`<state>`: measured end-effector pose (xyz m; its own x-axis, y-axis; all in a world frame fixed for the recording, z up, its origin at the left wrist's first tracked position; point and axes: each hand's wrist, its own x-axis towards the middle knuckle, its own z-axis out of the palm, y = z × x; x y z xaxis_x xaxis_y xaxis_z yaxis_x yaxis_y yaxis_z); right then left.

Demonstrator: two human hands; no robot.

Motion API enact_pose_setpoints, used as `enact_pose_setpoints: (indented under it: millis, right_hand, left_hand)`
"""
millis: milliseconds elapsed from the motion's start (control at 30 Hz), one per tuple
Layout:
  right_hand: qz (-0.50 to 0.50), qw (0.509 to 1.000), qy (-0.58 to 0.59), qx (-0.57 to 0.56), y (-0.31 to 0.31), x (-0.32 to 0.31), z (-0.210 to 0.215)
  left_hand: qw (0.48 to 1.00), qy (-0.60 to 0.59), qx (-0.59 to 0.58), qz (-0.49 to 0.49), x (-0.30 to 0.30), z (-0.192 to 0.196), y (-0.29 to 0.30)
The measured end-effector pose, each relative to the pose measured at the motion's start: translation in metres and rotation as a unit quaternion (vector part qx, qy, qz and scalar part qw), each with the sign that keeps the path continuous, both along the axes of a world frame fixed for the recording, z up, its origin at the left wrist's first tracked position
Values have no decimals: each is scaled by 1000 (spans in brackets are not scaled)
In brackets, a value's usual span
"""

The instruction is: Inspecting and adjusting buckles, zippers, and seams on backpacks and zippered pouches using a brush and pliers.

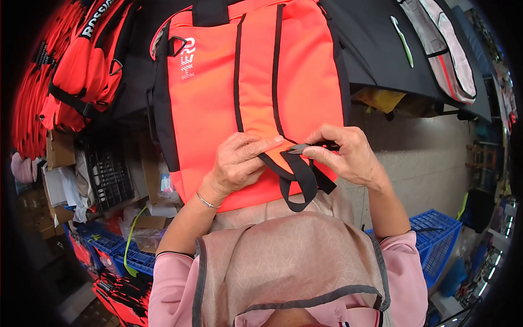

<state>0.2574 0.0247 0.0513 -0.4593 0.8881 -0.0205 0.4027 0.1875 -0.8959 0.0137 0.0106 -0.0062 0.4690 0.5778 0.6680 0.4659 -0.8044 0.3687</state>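
A bright orange-red and black backpack (210,109) lies in front of me, its lower end reaching my lap. My left hand (238,162) is closed on the end of its wide orange shoulder strap (259,101), thumb on top. The strap end carries a black webbing loop (303,199) that hangs toward me. In my right hand (346,156) are small thread snips (298,148) with grey blades and a dark handle partly hidden by the fingers. The blades touch or lie just over the black edging at the strap end.
More red bags (81,82) are piled at the left on the dark table (370,46). A green-and-white toothbrush (402,41) and a grey-pink fabric piece (449,68) lie at the right. Blue crates (436,234) stand low on both sides, with a black crate (111,174) at left.
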Motion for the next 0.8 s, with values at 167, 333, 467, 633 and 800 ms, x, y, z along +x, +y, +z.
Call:
enact_pose_setpoints:
  millis: [167, 333, 467, 633, 800]
  right_hand:
    - [34, 999, -20, -10, 4, 2, 5]
    - [62, 998, -16, -16, 4, 3, 3]
    - [43, 997, 34, -49, 3, 4, 6]
    - [43, 999, -3, -4, 3, 3, -1]
    - [-80, 997, 10, -19, 11, 15, 2]
  left_hand:
    - [1000, -5, 17, -11, 0, -1, 0]
    - [1000, -4, 15, -19, 0, 1, -3]
    - [999, -16, 29, -6, -2, -3, -3]
    - [999, 1, 10, -35, -3, 0, 0]
    - [999, -12, -36, -17, -4, -5, 3]
